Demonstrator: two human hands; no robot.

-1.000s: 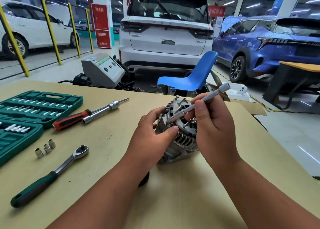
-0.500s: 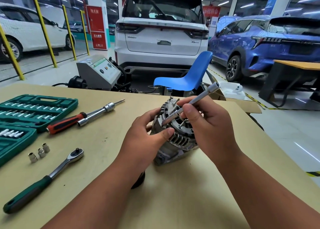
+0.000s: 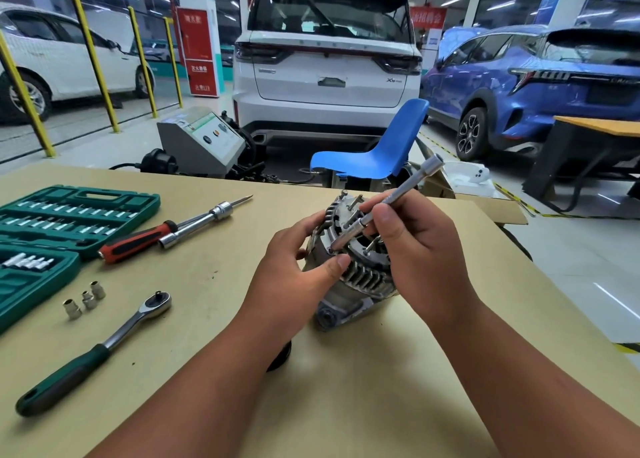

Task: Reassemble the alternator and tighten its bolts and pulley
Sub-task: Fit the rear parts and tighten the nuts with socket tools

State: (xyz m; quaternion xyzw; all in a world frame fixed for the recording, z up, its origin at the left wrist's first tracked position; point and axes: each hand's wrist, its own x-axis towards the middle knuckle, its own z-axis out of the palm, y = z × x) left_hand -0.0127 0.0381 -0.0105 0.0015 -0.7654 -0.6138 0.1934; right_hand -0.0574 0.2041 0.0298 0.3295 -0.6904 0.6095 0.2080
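- Alternator, a ribbed silver cast-metal housing, sat on the tan tabletop between the two hands, with its open face tilted up toward the right hand.
- Left hand gripped the housing's near side, fingers curled round it and thumb pressed on the rim just beside the tool tip.
- Right hand pinched a slim steel extension bar like a pen. Its lower end was seated at a bolt on the rim and its socket end pointed up and away.
- Several long thin through-bolts stood proud of the face beyond the left fingers, so the step looked like running bolts down by finger-spin, not final tightening.
- Doing it well probably meant keeping the bar in line with the bolt, turning lightly until the threads caught, and bringing all the bolts down evenly before any hard pull.
- The left thumb lay close to the tip, so a slip could jab it.
- Out beyond the left hand lay a green-handled steel ratchet, three small loose sockets, a red-handled screwdriver touching a second chrome extension, and, farthest off, an open green socket case.
- A dark round part showed under the left forearm, mostly hidden; whether it was the pulley could not be told.
- The ratchet lay well apart on the left hand's side, so the right hand would have to cross over the housing to fetch it.
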